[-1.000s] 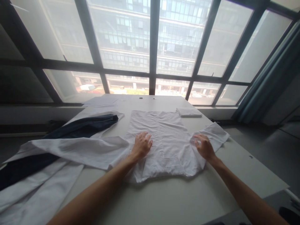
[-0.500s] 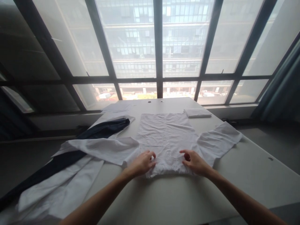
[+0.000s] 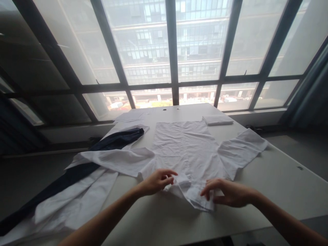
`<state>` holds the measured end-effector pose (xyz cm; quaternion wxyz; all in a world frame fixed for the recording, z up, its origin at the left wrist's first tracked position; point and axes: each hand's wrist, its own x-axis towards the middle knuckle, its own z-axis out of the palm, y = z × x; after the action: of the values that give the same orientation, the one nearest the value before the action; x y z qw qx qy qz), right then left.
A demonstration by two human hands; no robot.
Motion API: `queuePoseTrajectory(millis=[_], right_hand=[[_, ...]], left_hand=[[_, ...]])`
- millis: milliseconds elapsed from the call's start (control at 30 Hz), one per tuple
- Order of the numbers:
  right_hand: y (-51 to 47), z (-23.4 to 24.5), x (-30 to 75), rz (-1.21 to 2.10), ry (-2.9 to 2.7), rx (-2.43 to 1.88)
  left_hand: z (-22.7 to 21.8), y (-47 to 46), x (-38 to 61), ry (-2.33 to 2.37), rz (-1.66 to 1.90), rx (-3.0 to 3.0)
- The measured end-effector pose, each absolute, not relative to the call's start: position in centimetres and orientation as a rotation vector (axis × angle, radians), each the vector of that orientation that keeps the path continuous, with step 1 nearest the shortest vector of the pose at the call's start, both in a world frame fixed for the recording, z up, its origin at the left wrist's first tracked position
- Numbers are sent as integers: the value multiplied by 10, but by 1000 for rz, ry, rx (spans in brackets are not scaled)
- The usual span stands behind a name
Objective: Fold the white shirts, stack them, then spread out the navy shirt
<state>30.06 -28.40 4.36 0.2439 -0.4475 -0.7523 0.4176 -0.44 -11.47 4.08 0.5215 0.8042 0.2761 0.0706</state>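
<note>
A white shirt (image 3: 184, 147) lies spread on the table, its collar (image 3: 197, 194) towards me and its sleeves out to both sides. At the left of the collar, my left hand (image 3: 160, 182) is closed, with thumb and fingers pinching the cloth. My right hand (image 3: 228, 193) rests over the collar's right end, fingertips touching the fabric and the thumb held apart. The collar's near edge stands partly raised between the two hands.
On the left of the white table (image 3: 271, 184), dark trousers (image 3: 120, 138) lie among white garments (image 3: 77, 201), partly under the left sleeve. A folded white cloth (image 3: 217, 119) sits at the back right, papers (image 3: 130, 116) at the back left. Large windows stand beyond.
The collar has been unfolded and drawn towards me, its point now nearer the front. My right hand has moved down and right; my left hand has shifted slightly right.
</note>
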Motion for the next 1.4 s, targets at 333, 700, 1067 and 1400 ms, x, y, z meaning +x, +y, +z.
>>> queuePoseTrajectory(millis=[333, 700, 1067, 1400], right_hand=[[-253, 35, 297, 939, -1782, -1416], [-236, 26, 290, 710, -1891, -1457], [-93, -8, 275, 553, -1257, -1314], [-70, -29, 327, 1083, -594, -1003]], left_hand=[[48, -128, 3, 411, 360, 1948], [61, -140, 22, 39, 267, 2375], [12, -26, 152, 727, 890, 925], [-5, 3, 138, 514, 713, 550]])
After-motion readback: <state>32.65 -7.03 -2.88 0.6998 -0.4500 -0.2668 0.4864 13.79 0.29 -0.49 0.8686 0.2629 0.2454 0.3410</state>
